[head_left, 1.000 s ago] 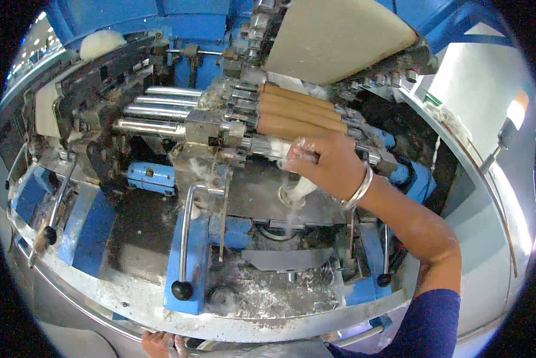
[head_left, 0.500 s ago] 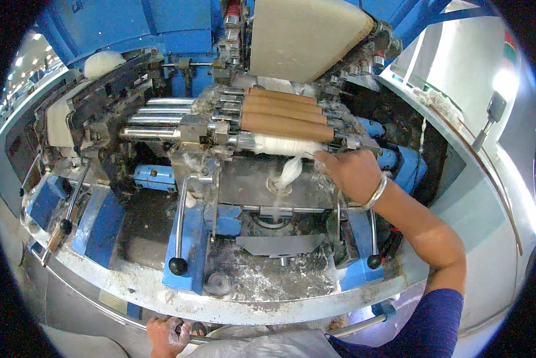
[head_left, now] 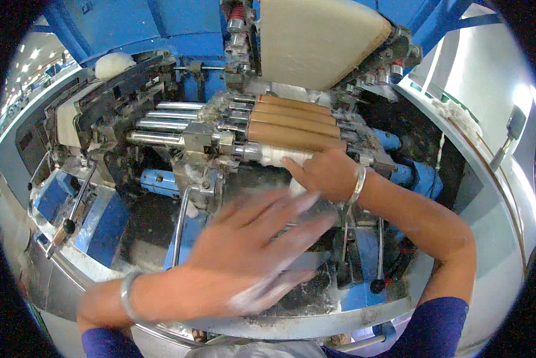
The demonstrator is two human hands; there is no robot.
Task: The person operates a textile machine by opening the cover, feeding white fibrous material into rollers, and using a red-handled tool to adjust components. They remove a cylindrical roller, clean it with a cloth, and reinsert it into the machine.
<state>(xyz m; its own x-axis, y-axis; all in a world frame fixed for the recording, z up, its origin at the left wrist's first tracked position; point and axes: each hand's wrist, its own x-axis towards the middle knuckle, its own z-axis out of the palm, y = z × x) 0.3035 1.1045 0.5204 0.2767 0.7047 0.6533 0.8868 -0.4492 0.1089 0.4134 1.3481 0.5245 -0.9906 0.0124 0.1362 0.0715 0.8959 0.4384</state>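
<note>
My left hand point(head_left: 250, 256) is raised over the front of the machine, fingers spread and smeared by motion, with nothing visible in it. Beyond it, my right hand point(head_left: 330, 174) is at the front roller, its index finger reaching to the white fibre point(head_left: 274, 155) wrapped there. The other right fingers curl under, so what they hold, if anything, is hidden. A strand of loose white fibre point(head_left: 296, 188) hangs just below that hand. Behind the wrapped roller lie several brown-covered rollers point(head_left: 295, 131) side by side. My left hand hides much of the metal plate below.
A raised arm with a wide cream belt point(head_left: 321, 45) hangs above the rollers. Bare steel rollers point(head_left: 160, 125) lie to the left. Black-knobbed levers point(head_left: 377, 286) stand along the front. Fluffy fibre waste point(head_left: 456, 116) lies on the right rim, and a white fibre clump point(head_left: 114, 65) sits far left.
My left hand has come up from the rail at the lower edge, let go of it and spread over the machine. My right hand has shifted left along the fibre-wrapped roller, index finger now extended.
</note>
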